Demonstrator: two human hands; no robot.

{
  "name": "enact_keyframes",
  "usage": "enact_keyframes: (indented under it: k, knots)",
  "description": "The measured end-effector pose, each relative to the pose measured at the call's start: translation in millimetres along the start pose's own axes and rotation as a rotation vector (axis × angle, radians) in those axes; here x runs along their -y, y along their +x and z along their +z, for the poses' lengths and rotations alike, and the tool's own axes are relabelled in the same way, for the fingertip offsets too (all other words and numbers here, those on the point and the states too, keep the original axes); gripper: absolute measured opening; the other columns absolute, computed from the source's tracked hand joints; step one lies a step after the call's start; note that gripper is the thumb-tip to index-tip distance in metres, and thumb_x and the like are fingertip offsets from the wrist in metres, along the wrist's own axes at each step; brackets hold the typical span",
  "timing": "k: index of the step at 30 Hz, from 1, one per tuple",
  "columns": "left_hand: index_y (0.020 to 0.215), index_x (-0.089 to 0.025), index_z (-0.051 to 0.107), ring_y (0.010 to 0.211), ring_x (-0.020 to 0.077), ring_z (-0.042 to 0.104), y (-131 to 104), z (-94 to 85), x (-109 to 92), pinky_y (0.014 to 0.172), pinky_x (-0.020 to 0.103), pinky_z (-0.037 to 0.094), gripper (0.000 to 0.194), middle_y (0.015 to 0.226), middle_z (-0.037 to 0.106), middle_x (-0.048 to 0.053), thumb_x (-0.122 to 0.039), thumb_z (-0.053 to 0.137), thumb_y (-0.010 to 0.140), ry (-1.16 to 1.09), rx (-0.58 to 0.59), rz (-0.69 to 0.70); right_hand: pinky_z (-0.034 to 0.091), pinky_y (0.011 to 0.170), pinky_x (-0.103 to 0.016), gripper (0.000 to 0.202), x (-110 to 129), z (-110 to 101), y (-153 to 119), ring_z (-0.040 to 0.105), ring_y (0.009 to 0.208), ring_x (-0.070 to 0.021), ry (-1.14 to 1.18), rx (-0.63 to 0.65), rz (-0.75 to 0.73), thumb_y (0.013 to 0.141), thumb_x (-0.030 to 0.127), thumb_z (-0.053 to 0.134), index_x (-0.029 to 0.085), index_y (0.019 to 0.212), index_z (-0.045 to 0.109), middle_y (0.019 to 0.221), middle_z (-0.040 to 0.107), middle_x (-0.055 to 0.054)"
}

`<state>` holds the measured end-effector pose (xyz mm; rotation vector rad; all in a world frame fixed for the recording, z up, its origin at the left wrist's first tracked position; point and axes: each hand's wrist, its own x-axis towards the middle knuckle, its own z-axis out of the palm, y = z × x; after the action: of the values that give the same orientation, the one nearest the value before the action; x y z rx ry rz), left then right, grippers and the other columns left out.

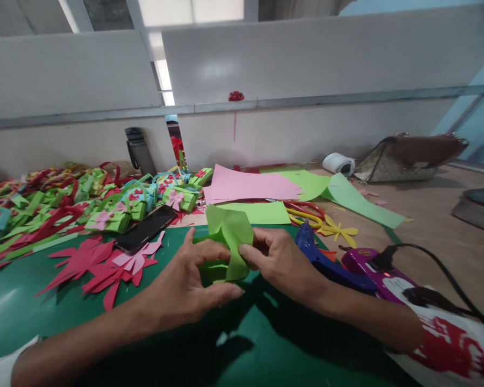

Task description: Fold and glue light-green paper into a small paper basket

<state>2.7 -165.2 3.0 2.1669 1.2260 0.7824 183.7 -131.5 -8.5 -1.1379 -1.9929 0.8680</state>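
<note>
A light green folded paper box (pixel 236 236), partly formed with its flaps standing up, is held above the green mat (pixel 165 349). My left hand (pixel 193 274) holds its left side, with the forefinger reaching into the fold and the thumb stretched out below. At the right edge of the paper, my right hand (pixel 278 258) pinches it between thumb and fingers. Just right of that hand lies a blue glue gun (pixel 326 263). Left of my left hand are red paper flower cutouts (pixel 108 269) and a pink paper flower (pixel 139 258).
Finished small paper bags (pixel 108 217) pile up at the left beside a black phone (pixel 145 228). Behind the hands lie pink paper sheets (pixel 250 185) and scissors (pixel 306 215). A purple power strip (pixel 379 274) with cables sits right; a grey bottle (pixel 139 150) stands behind.
</note>
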Motion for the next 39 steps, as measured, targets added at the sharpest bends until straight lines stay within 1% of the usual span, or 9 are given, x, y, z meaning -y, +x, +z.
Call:
enact_keyframes:
  k: [2, 4, 8, 10, 16, 22, 27, 32, 39]
  knots:
    - [0.097, -0.019, 0.061, 0.098, 0.0244, 0.057, -2.0, -3.4, 2.4, 0.100, 0.046, 0.033, 0.032, 0.104, 0.063, 0.005, -0.031, 0.070, 0.069, 0.017, 0.032, 0.006, 0.032, 0.049, -0.023, 0.015, -1.0, -1.2, 1.5, 0.046, 0.056, -0.0101, 0.026, -0.007, 0.029, 0.079, 0.020, 0.048, 0.015, 0.067, 0.056, 0.063, 0.055, 0.001]
    - [0.101, -0.020, 0.061, 0.102, 0.0250, 0.056, -3.3, -4.6, 5.9, 0.100, 0.047, 0.033, 0.030, 0.109, 0.063, 0.006, -0.029, 0.066, 0.072, 0.026, 0.056, 0.011, 0.032, 0.048, -0.023, 0.016, -2.5, -1.4, 2.0, 0.046, 0.055, -0.0099, 0.031, -0.010, 0.033, 0.080, 0.021, 0.048, 0.016, 0.067, 0.056, 0.062, 0.054, 0.002]
    - [0.092, -0.024, 0.065, 0.089, 0.0172, 0.062, -3.0, -2.7, 10.7, 0.109, 0.050, 0.005, 0.015, 0.093, 0.069, -0.002, -0.020, 0.055, 0.081, 0.053, 0.036, 0.080, 0.032, 0.047, -0.023, 0.017, -4.7, -0.1, 0.8, 0.044, 0.053, -0.0092, 0.041, -0.015, 0.031, 0.080, 0.021, 0.048, 0.017, 0.064, 0.052, 0.059, 0.051, 0.003]
    - [0.088, -0.024, 0.066, 0.081, 0.0137, 0.063, -2.2, -2.2, 10.4, 0.110, 0.047, -0.001, 0.015, 0.085, 0.069, -0.005, -0.018, 0.053, 0.083, 0.065, 0.019, 0.109, 0.032, 0.047, -0.023, 0.018, -5.0, 0.5, -0.1, 0.044, 0.053, -0.0089, 0.042, -0.025, 0.021, 0.080, 0.022, 0.049, 0.017, 0.062, 0.050, 0.058, 0.049, 0.004]
    - [0.079, -0.022, 0.065, 0.076, 0.0143, 0.060, -1.7, -0.1, 6.6, 0.108, 0.042, 0.008, 0.005, 0.074, 0.066, -0.007, -0.024, 0.060, 0.081, 0.049, 0.100, 0.090, 0.031, 0.046, -0.022, 0.021, -3.8, 2.1, -2.5, 0.044, 0.051, -0.0083, 0.040, -0.035, 0.008, 0.079, 0.021, 0.052, 0.018, 0.059, 0.046, 0.055, 0.047, 0.005]
    - [0.072, -0.019, 0.063, 0.066, 0.0125, 0.056, -0.7, 3.8, 9.3, 0.103, 0.041, 0.019, 0.020, 0.064, 0.058, -0.006, -0.028, 0.052, 0.086, 0.072, 0.112, 0.115, 0.035, 0.046, -0.021, 0.022, -4.4, 2.8, -0.2, 0.048, 0.050, -0.0086, 0.150, 0.008, 0.037, 0.081, 0.025, 0.052, 0.018, 0.061, 0.047, 0.056, 0.050, 0.004]
    - [0.078, -0.021, 0.065, 0.076, 0.0150, 0.059, -0.9, -2.1, 10.6, 0.106, 0.041, 0.013, 0.017, 0.072, 0.063, -0.004, -0.029, 0.052, 0.086, 0.054, 0.088, 0.080, 0.041, 0.050, -0.023, 0.028, -5.9, 0.0, 1.2, 0.052, 0.050, -0.0100, 0.311, 0.059, 0.013, 0.089, 0.029, 0.041, 0.018, 0.064, 0.049, 0.054, 0.053, 0.003]
    - [0.085, -0.023, 0.066, 0.080, 0.0171, 0.060, -2.2, -3.9, 8.9, 0.107, 0.043, 0.011, 0.014, 0.074, 0.065, -0.004, -0.027, 0.053, 0.085, 0.053, 0.108, 0.044, 0.040, 0.052, -0.022, 0.019, 0.0, -3.0, -4.2, 0.053, 0.054, -0.0097, 0.202, 0.029, -0.014, 0.085, 0.021, 0.047, 0.016, 0.067, 0.054, 0.058, 0.057, 0.002]
    - [0.098, -0.027, 0.067, 0.087, 0.0183, 0.059, -4.5, -1.0, 11.2, 0.108, 0.046, 0.011, 0.020, 0.085, 0.067, -0.002, -0.025, 0.051, 0.086, 0.102, 0.103, 0.032, 0.041, 0.057, -0.022, 0.019, 1.5, -3.3, -5.5, 0.053, 0.057, -0.0094, 0.136, 0.071, -0.068, 0.083, 0.011, 0.045, 0.016, 0.070, 0.058, 0.061, 0.058, 0.002]
